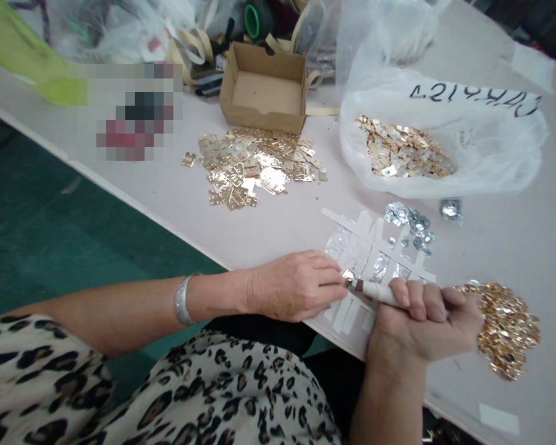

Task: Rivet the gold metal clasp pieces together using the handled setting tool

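Observation:
My right hand (426,315) is wrapped round the pale handle of a hand tool (375,292), held nearly level with its dark tip pointing left. That tip touches or almost touches a small gold metal plate (349,275). With its fingers closed at the plate's left edge, my left hand (301,285) grips it against the table. Below both lies a patch of crossed white tape strips (364,225) and clear film. Silver discs (414,224) lie loose just beyond the tape. Right of my right hand is a heap of shiny gold pieces (509,327).
A heap of flat gold plates (259,164) lies before an open cardboard box (264,89). A white plastic bag (491,148) holds more gold plates. A small silver packet (452,210) rests near it. The table's near edge (167,225) runs diagonally on the left.

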Available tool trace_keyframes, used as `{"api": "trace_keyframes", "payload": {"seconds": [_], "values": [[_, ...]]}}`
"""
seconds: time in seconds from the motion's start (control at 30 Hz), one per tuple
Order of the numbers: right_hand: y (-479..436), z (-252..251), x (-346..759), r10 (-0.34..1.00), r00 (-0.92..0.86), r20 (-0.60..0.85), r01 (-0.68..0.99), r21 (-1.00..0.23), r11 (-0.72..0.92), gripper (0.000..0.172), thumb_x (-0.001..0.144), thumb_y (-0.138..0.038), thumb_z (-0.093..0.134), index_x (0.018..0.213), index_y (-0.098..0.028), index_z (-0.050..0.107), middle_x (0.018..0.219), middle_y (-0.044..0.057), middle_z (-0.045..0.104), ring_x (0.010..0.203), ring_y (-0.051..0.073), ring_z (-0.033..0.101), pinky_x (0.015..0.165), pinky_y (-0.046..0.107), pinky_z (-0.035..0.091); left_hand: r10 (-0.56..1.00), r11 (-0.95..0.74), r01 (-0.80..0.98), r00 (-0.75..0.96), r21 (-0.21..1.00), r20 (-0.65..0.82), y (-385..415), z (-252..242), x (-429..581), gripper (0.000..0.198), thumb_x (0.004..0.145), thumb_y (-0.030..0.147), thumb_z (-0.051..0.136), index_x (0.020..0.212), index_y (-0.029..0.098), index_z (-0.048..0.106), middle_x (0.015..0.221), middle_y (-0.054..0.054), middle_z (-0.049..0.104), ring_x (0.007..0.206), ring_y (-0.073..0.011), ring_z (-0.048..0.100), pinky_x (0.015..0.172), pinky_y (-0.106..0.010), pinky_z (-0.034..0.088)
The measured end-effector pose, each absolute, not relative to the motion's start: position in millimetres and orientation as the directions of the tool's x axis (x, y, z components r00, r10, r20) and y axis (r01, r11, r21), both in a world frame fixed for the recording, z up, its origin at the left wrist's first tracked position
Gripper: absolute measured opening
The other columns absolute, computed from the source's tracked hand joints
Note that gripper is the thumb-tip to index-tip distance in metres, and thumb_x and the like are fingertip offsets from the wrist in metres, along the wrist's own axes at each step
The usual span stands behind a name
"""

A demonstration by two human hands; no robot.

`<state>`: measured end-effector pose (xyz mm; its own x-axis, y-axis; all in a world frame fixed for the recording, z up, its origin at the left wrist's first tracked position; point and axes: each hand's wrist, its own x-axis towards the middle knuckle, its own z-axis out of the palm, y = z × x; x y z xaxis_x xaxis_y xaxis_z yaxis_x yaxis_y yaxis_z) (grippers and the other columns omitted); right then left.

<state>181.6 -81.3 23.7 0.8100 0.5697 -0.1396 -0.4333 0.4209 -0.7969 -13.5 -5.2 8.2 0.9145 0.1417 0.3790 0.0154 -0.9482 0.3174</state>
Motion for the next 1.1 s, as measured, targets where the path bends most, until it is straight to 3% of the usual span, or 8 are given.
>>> {"api": "trace_keyframes", "payload": {"seconds": [0.23,0.43,0.63,0.83,0.93,1.1], "values": [[-80.3,22.8,184.3,0.59,0.796,-0.135,-0.449,-0.785,0.426,0.029,0.068,-0.015,0.047,0.052,-0.021,0.023,0.039,-0.011,0.017,0.03,0.005,0.016,0.035,0.02,0.024,0.123,-0.947,0.002,0.926,0.32,0.358,-3.9,9.2,-14.8,0.025,0.097,0.022,0.046,0.107,0.013,0.067,0.114,-0.01,0.069,0.112,-0.0214,0.061,0.103,-0.036,0.049],[-81.3,13.8,191.4,0.634,0.759,-0.151,-0.505,-0.75,0.426,0.024,0.066,-0.018,0.052,0.052,-0.02,0.032,0.04,-0.012,0.019,0.03,0.004,0.018,0.035,0.019,0.025,0.151,-0.944,0.049,0.943,0.325,0.297,-4.5,8.1,-15.9,0.031,0.094,0.028,0.052,0.119,0.013,0.063,0.143,-0.011,0.053,0.135,-0.0277,0.046,0.11,-0.041,0.045],[-80.2,12.0,192.8,0.659,0.742,-0.127,-0.502,-0.756,0.42,0.019,0.07,-0.022,0.053,0.055,-0.02,0.042,0.039,-0.012,0.018,0.03,0.004,0.017,0.035,0.018,0.023,0.187,-0.927,0.065,0.934,0.369,0.306,-3.2,5.1,-13.5,0.03,0.091,0.029,0.057,0.115,0.014,0.065,0.137,-0.012,0.059,0.132,-0.0266,0.051,0.111,-0.042,0.044],[-76.9,32.2,172.2,0.729,0.677,0.095,-0.274,-0.888,0.37,0.028,0.086,-0.028,0.046,0.059,-0.021,0.041,0.039,-0.011,0.021,0.03,0.004,0.013,0.035,0.02,0.022,0.203,-0.899,0.058,0.933,0.434,0.296,-2.5,4.0,-12.3,0.028,0.091,0.028,0.057,0.113,0.014,0.066,0.137,-0.012,0.06,0.133,-0.026,0.051,0.114,-0.041,0.042],[-75.4,39.8,151.8,0.794,0.564,0.227,-0.149,-0.918,0.368,0.032,0.092,-0.028,0.043,0.061,-0.021,0.047,0.041,-0.01,0.024,0.031,0.005,0.018,0.037,0.021,0.026,0.212,-0.888,0.06,0.933,0.455,0.291,-1.9,5.1,-11.9,0.025,0.092,0.028,0.057,0.11,0.014,0.068,0.135,-0.012,0.06,0.132,-0.0261,0.052,0.114,-0.041,0.043],[-70.5,51.3,137.9,0.85,0.457,0.263,-0.059,-0.944,0.325,0.025,0.083,-0.019,0.055,0.058,-0.018,0.052,0.046,-0.006,0.037,0.038,0.007,0.033,0.043,0.025,0.032,0.207,-0.898,0.052,0.927,0.437,0.314,-0.9,5.5,-13.6,0.02,0.093,0.029,0.055,0.1,0.016,0.07,0.137,-0.012,0.058,0.133,-0.0265,0.051,0.112,-0.042,0.044]]}}
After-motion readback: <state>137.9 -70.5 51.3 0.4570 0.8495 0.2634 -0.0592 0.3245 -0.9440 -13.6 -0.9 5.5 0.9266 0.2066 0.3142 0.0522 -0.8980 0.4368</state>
